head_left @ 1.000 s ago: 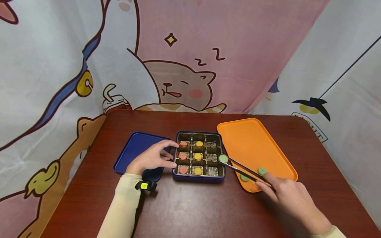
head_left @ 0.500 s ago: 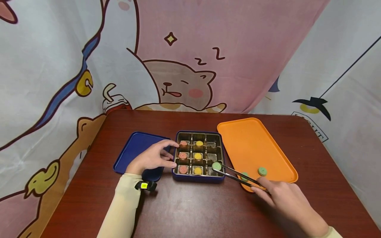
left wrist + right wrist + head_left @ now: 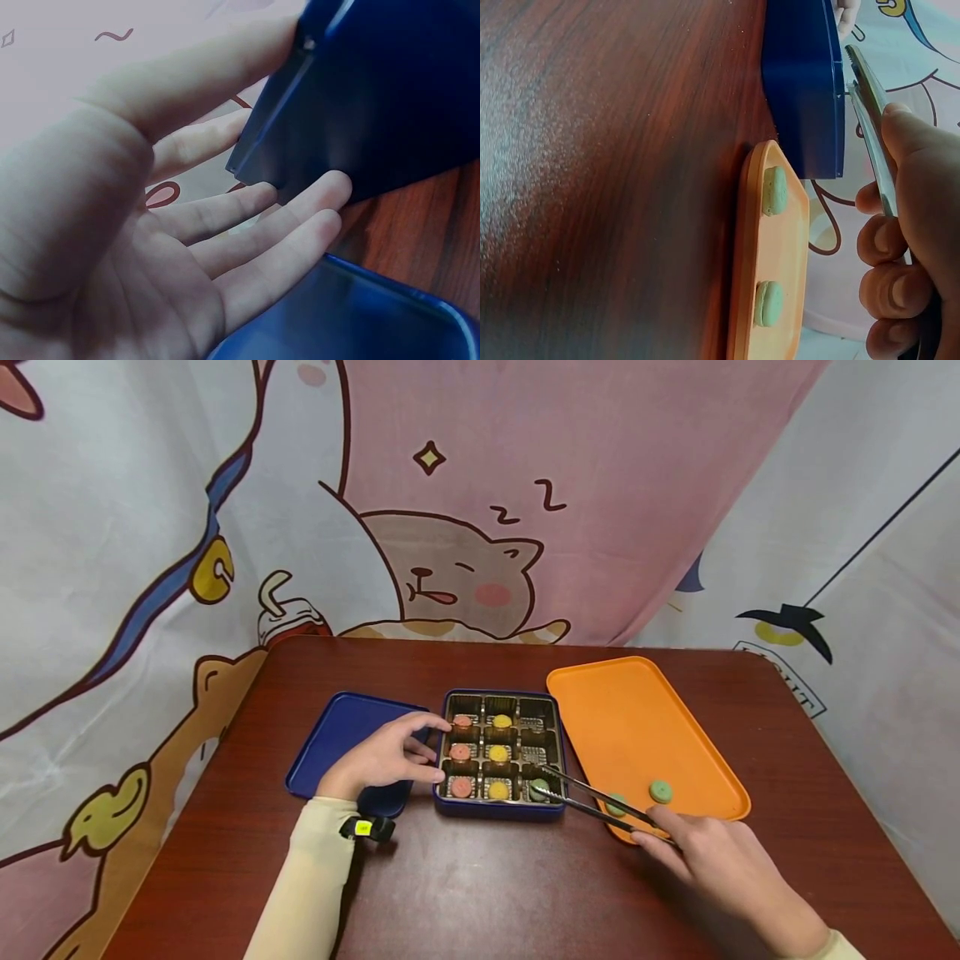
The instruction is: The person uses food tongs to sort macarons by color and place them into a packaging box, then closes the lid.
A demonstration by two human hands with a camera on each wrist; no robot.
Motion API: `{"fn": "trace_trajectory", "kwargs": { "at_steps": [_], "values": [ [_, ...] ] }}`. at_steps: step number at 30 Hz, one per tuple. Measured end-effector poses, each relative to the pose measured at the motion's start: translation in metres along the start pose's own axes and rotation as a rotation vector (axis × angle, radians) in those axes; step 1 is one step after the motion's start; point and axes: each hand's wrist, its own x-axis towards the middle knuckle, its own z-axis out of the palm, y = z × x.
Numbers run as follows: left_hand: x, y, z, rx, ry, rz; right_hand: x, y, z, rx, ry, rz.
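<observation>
A blue box (image 3: 498, 811) with a gold divided insert stands mid-table. Pink macarons (image 3: 461, 787) fill its left column, yellow macarons (image 3: 498, 790) its middle one. In the front right compartment lies a green macaron (image 3: 538, 791). My right hand (image 3: 738, 864) holds metal tongs (image 3: 600, 815), whose tips stand apart over that compartment, one of them overlapping the macaron. At the box's left side, my left hand (image 3: 386, 755) touches the edge with thumb and forefinger spread; in the left wrist view the other fingers (image 3: 307, 232) extend loosely beside the wall.
An orange tray (image 3: 622, 718) to the right carries two more green macarons, one (image 3: 661, 791) further right, the other (image 3: 616, 805) partly behind the tongs. A blue lid (image 3: 330, 752) lies left of the box, under my left hand. A printed curtain hangs behind the table.
The tongs have carried the green macaron left from over the box's right edge into the front right compartment, and their tips have spread. My left hand has kept its place.
</observation>
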Motion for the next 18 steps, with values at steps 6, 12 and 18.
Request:
{"fn": "trace_trajectory", "kwargs": {
  "at_steps": [6, 12, 18],
  "values": [
    [-0.001, 0.0, 0.0, -0.002, -0.002, -0.003, 0.0, 0.003, 0.0, -0.002, 0.006, 0.012],
    [0.0, -0.001, 0.0, -0.002, -0.001, 0.0, -0.005, 0.008, -0.001, 0.011, 0.011, 0.029],
    [0.001, -0.002, 0.0, 0.001, 0.003, -0.001, -0.013, 0.013, 0.0, 0.024, 0.025, 0.037]
  ]
}}
